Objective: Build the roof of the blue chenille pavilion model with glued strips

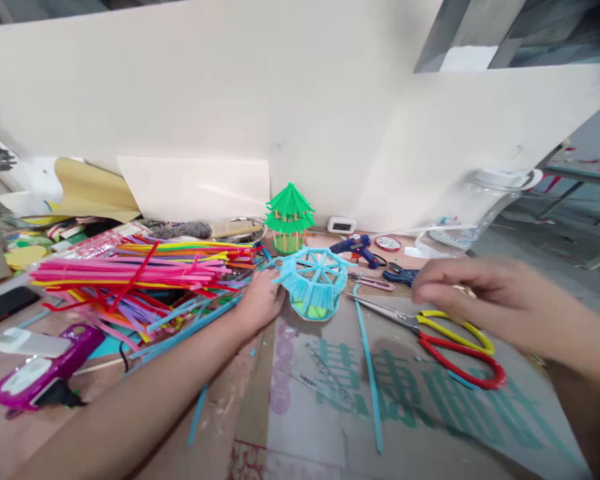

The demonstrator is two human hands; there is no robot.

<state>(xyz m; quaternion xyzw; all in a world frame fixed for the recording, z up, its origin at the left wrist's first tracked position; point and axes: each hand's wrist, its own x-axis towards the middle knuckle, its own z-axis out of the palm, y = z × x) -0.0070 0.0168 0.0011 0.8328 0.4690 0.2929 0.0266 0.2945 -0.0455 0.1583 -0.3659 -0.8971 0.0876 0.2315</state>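
Observation:
My left hand [263, 301] grips the left edge of a light-blue pipe-cleaner model [316, 280], a pavilion-like piece with a spoked open ring on top and a fringed side. Its fingertips are partly hidden at the model's edge. My right hand [480, 300] is raised over the handles of large scissors [455, 347] with red and yellow grips. Its fingers are curled together and slightly blurred, so what they hold, if anything, is unclear. Between the model and the scissors lies a single blue pipe cleaner [369, 373].
Bundled coloured pipe cleaners [135, 273] spread across the left, near a purple hot glue gun [45, 373]. A green tiered pavilion model [290, 220] stands behind. Further right are a blue glue gun [357, 250], pliers [400, 274], pink snips [373, 283], a small digital clock [341, 225] and a clear jug [460, 213].

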